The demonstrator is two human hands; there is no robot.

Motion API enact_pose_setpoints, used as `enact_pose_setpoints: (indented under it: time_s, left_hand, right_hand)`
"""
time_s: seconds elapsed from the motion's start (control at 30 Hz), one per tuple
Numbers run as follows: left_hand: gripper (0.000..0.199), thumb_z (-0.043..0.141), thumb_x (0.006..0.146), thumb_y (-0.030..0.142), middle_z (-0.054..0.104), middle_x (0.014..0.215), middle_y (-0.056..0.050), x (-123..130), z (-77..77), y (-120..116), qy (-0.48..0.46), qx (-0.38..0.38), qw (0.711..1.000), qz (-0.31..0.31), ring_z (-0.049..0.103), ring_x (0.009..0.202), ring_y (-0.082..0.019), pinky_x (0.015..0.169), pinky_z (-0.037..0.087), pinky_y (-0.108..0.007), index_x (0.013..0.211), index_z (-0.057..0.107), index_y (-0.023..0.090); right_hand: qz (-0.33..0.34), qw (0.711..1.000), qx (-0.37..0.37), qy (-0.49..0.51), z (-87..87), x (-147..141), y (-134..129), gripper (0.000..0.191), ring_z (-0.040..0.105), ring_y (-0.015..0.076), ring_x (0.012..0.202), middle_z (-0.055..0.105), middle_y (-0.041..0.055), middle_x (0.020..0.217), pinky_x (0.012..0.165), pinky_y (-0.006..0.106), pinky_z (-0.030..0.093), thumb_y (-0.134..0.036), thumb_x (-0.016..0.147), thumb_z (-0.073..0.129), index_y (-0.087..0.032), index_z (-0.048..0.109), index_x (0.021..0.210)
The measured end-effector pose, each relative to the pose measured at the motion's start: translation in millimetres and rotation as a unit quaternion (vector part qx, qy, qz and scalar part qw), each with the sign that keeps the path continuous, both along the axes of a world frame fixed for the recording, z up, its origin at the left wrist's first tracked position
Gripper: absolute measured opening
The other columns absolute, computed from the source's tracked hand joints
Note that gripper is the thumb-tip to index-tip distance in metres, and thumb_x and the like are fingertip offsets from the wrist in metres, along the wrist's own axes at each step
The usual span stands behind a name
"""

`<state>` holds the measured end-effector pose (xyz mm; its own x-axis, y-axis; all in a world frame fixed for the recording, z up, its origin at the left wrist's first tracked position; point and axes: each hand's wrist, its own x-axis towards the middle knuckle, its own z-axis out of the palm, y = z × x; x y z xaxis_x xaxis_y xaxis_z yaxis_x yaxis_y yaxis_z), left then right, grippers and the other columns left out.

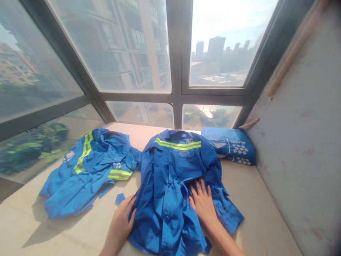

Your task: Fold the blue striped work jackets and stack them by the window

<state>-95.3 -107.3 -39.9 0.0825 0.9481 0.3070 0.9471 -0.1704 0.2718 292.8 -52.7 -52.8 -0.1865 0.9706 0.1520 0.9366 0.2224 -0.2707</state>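
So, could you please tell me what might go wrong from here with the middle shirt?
The middle shirt is rumpled down its front, so a pull by the left hand or right hand might crease it more. It also seems to touch the shirt on the left, which could get dragged along.

The person's bare left hand reaches in from the bottom edge, its fingers lying close together and angled forward and inward, the thumb set a little apart below them. The bare right hand is palm down, fingers extended and spread. Its forearm slants up and inward from the lower right. The hands are well apart.
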Motion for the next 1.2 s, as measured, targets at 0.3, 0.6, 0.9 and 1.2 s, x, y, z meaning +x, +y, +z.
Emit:
enact_pose_setpoints:
  time_s: [0.3, 0.6, 0.9, 1.2]
  left_hand:
    - [0.042, 0.053, 0.093, 0.037, 0.065, 0.137, -0.009, -5, -7.2, -1, 0.014, 0.017, 1.0, -0.01, 0.064, 0.123, -0.03, 0.101, 0.057, -0.047, 0.131, 0.064, 0.025]
    - [0.04, 0.052, 0.094, 0.035, 0.066, 0.137, -0.009, 0, 0.0, -2, 0.017, 0.017, 1.0, -0.008, 0.065, 0.122, -0.03, 0.1, 0.057, -0.046, 0.131, 0.064, 0.026]
    - [0.04, 0.052, 0.094, 0.034, 0.067, 0.133, -0.009, -6, -8.0, 0, 0.036, 0.05, 0.998, -0.02, 0.067, 0.118, -0.028, 0.096, 0.059, -0.043, 0.132, 0.062, 0.025]
    - [0.039, 0.05, 0.095, 0.034, 0.067, 0.134, -0.012, -1, -5.2, -1, 0.032, 0.033, 0.999, -0.012, 0.065, 0.12, -0.028, 0.099, 0.056, -0.044, 0.13, 0.063, 0.022]
  right_hand:
    - [-0.015, 0.999, 0.025, 0.022, -16.5, 8, 2, 0.054, 0.033, 0.0318, 0.15, 0.044, 0.0087, 0.157, 0.118, 0.058, 0.03, -0.015, 0.09, 0.043, -0.029, 0.059, 0.14]
    - [-0.055, 0.96, 0.063, 0.266, -33.9, 24, 10, 0.049, 0.064, 0.0282, 0.121, 0.068, 0.0116, 0.13, 0.105, 0.046, 0.053, -0.011, 0.079, 0.043, -0.022, 0.074, 0.116]
    - [-0.056, 0.942, 0.103, 0.315, -37.9, 21, 15, 0.051, 0.067, 0.0255, 0.115, 0.072, 0.0095, 0.121, 0.103, 0.044, 0.054, -0.005, 0.073, 0.044, -0.021, 0.074, 0.11]
    - [-0.066, 0.941, 0.119, 0.309, -31.2, 22, 13, 0.053, 0.058, 0.028, 0.128, 0.062, 0.0127, 0.136, 0.112, 0.051, 0.045, -0.01, 0.079, 0.045, -0.018, 0.062, 0.128]
